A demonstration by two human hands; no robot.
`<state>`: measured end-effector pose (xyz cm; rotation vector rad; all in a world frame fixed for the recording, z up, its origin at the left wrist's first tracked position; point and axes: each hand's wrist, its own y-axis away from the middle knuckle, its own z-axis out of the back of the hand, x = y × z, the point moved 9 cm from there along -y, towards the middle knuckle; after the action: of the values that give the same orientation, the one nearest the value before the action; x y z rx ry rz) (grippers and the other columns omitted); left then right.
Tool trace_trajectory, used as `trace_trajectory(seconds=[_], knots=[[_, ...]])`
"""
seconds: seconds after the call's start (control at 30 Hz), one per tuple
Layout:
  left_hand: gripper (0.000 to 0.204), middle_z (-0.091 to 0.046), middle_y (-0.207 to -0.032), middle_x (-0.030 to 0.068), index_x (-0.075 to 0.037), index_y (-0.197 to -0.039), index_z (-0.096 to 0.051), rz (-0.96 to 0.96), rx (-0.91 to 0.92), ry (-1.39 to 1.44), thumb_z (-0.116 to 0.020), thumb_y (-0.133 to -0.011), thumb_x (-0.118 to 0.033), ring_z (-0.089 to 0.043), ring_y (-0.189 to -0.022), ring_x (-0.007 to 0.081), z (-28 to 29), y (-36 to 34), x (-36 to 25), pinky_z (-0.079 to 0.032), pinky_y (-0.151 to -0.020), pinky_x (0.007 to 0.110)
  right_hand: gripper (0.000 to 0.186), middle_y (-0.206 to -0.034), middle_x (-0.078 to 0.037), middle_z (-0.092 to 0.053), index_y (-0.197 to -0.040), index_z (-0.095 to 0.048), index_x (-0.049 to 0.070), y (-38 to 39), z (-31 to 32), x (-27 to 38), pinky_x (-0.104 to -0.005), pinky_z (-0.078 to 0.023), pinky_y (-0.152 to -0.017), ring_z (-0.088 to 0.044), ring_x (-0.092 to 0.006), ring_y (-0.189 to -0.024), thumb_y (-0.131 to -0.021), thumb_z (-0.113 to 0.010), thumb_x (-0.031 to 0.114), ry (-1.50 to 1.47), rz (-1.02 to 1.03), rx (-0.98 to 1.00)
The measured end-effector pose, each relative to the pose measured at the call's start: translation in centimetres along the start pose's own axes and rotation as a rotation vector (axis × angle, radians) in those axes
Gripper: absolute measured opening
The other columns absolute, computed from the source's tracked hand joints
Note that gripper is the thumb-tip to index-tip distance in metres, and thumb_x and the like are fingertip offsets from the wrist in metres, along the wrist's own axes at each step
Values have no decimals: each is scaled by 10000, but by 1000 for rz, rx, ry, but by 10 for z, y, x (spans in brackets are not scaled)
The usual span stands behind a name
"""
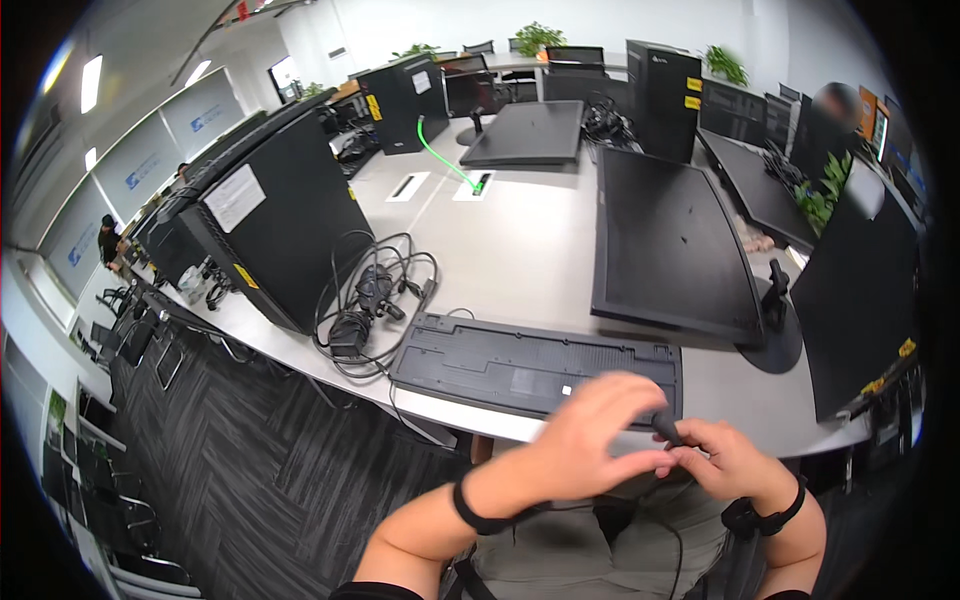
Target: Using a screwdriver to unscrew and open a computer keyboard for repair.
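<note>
Just past the table's front edge, my right hand (728,458) pinches a black cable end (666,426), a short, thick dark piece. A thin black cable (680,548) hangs below the hands over my lap. My left hand (598,432), slightly blurred, curves around the space beside that piece, its fingers apart from the thumb. The thumb tip comes close to my right fingers; whether it touches the cable I cannot tell. Beyond the hands, a black keyboard (520,362) lies upside down along the front edge of the white table (500,262).
Left of the keyboard sits a tangle of black cables with an adapter (352,332), beside a black computer tower (285,215). A monitor (675,245) lies flat at right, near a round stand base (775,335). A green cable (440,158) runs into a table socket. Another tower (662,100) stands behind.
</note>
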<state>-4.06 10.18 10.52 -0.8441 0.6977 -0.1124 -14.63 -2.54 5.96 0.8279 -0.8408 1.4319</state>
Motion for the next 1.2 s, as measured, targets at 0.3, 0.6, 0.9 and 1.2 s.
trace_trajectory(seconds=[0.3,0.6,0.9,1.2], knots=[[1121,-337,-1644,263,-53,-1530,-490,759,628,-601,-908,-642,-594,-203,-1572,442,118,76,156,-171,-1258,560,136,-715,3,-602,-937,-703,9,76,55,-61,-274,-471,-667,-553,-70,-710,-927,-692,144,123,-492,-423],[1187,-297,-1625,348,-165,-1571,-491,774,646,-672,-889,-591,-703,-223,-1509,571,82,74,145,-229,-1224,620,243,-932,-212,-694,-1016,-731,-15,30,81,-51,-436,-514,-772,-649,-399,-867,-879,-753,185,516,-220,-418],[1092,-353,-1606,332,-37,-1549,-469,746,535,-466,-745,-770,-750,-314,-1512,491,42,54,130,-243,-1195,678,270,-1031,-147,-751,-1105,-774,94,6,110,-87,-434,-546,-873,-698,-364,-1016,-840,-782,147,714,-206,-343],[385,-743,-1167,206,-20,-1188,-752,601,448,-302,-803,-900,-270,-691,-1121,358,86,49,185,-529,-981,389,181,-999,-145,-752,-1018,-766,67,14,119,-95,-428,-551,-816,-696,-388,-948,-839,-742,71,806,-30,-436]])
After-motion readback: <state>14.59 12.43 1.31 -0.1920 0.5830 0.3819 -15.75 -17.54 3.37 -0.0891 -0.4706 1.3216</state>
